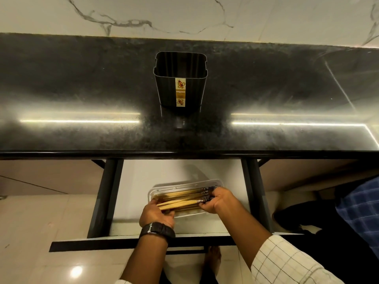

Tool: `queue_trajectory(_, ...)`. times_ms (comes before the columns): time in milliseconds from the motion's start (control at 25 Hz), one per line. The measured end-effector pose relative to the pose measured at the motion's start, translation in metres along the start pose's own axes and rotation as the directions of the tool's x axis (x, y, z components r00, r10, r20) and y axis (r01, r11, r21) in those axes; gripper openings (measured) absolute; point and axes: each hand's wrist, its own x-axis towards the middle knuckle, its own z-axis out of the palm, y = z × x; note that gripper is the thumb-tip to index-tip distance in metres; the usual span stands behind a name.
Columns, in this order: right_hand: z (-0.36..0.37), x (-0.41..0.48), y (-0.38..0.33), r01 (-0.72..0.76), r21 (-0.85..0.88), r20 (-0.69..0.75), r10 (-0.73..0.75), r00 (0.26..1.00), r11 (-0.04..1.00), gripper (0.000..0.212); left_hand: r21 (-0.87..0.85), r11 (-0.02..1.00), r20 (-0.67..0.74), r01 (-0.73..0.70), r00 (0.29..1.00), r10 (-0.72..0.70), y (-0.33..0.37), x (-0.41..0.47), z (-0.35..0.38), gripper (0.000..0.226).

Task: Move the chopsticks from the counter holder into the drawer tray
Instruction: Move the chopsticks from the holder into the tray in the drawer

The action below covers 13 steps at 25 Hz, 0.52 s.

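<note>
A black square holder (180,83) with a yellow label stands upright on the dark counter; nothing shows inside it. Below, the drawer (143,173) is pulled out, and a clear plastic tray (184,186) lies on its white floor. Several wooden chopsticks (180,198) with dark patterned ends lie lengthwise in the tray. My left hand (156,214), a black watch on its wrist, grips the bundle's left end. My right hand (218,199) grips the patterned right end. Both hands rest over the tray's near side.
The black counter (82,89) spans the view under a marble wall. The drawer's dark front panel (102,243) juts toward me at waist level. Another person in a blue checked shirt (361,212) stands at the right. A bare foot (213,261) shows on the tiled floor.
</note>
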Motion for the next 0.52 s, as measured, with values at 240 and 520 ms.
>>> queue_trajectory(240,0.004,-0.009,-0.003,0.067,-0.103,-0.02,-0.069,0.997,0.992,0.028,0.009,0.998,0.012,0.055,0.998,-0.055,-0.003,-0.009,0.01,0.047)
queue_trajectory(520,0.004,-0.014,-0.001,0.147,-0.11,-0.026,-0.15,0.988,0.983,0.027,0.02,0.985,0.009,0.172,0.985,-0.172,0.007,-0.007,0.011,0.058)
